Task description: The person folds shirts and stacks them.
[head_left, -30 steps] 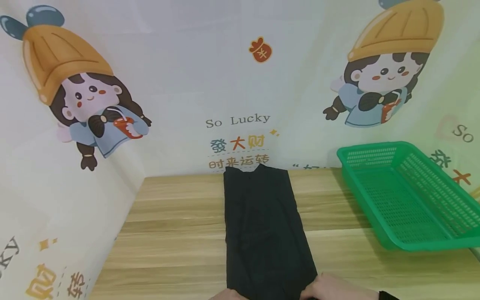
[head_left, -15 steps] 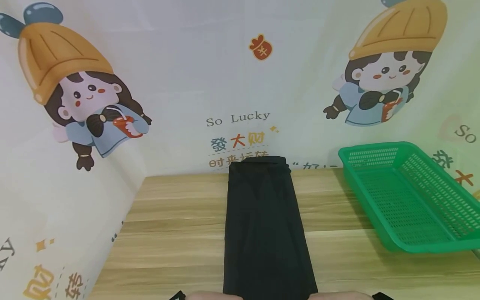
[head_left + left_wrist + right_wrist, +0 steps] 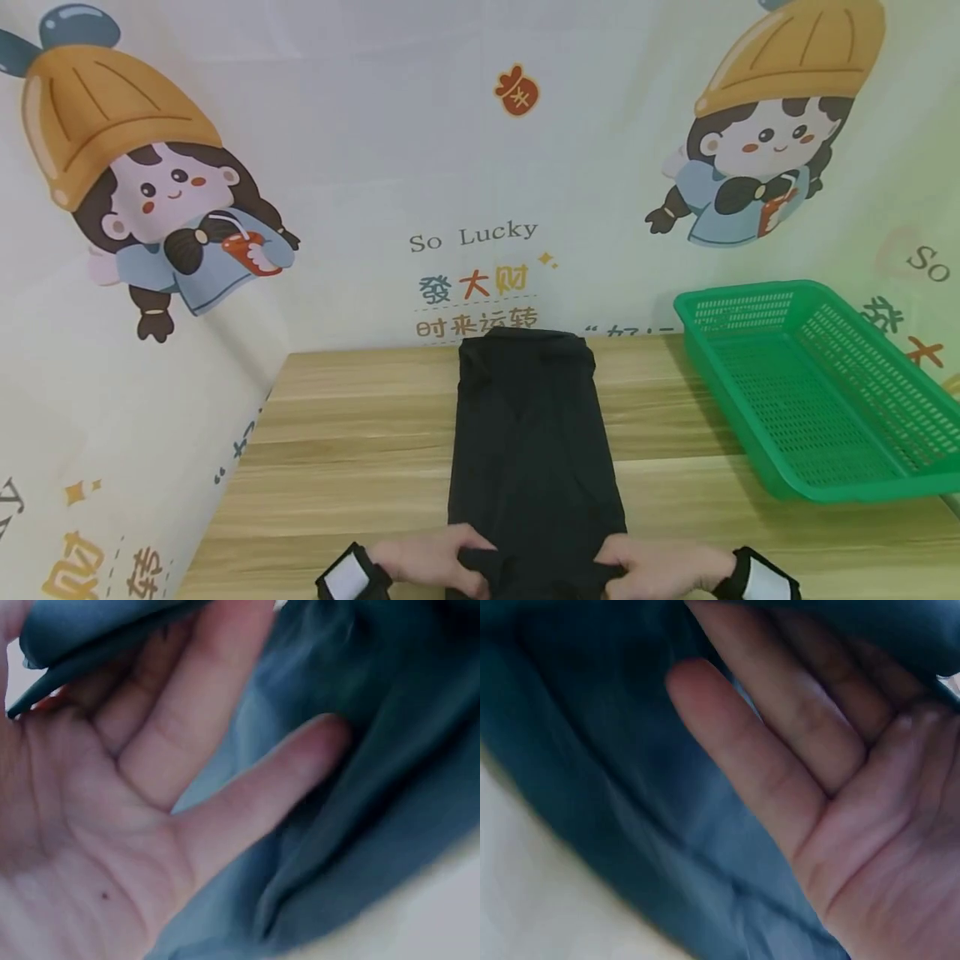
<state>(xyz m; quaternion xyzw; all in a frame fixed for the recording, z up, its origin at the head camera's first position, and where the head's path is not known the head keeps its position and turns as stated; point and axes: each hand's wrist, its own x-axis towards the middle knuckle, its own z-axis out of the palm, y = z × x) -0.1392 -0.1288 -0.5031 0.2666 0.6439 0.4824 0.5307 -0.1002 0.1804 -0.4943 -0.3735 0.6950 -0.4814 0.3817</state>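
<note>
A long black cloth garment (image 3: pixel 536 450), folded into a narrow strip, lies lengthwise on the wooden table, its far end bunched against the backdrop. At its near end in the head view, my left hand (image 3: pixel 435 560) pinches the left side between thumb and fingers. Opposite it, my right hand (image 3: pixel 656 567) grips the right side in the same way. In the left wrist view a fold of the cloth (image 3: pixel 112 630) lies over the fingers, and more fabric hangs beyond them. A similar flap (image 3: pixel 885 626) covers the fingertips in the right wrist view.
A green plastic basket (image 3: pixel 795 492) stands at the right of the wooden table (image 3: pixel 337 450). A printed cloth backdrop (image 3: pixel 360 150) rises behind and along the left side. Each wrist wears a black band (image 3: pixel 354 575).
Both hands dropped low in view, then came up and forward with the garment's near end. Its far end changed from two uneven points to a folded-over, bunched edge.
</note>
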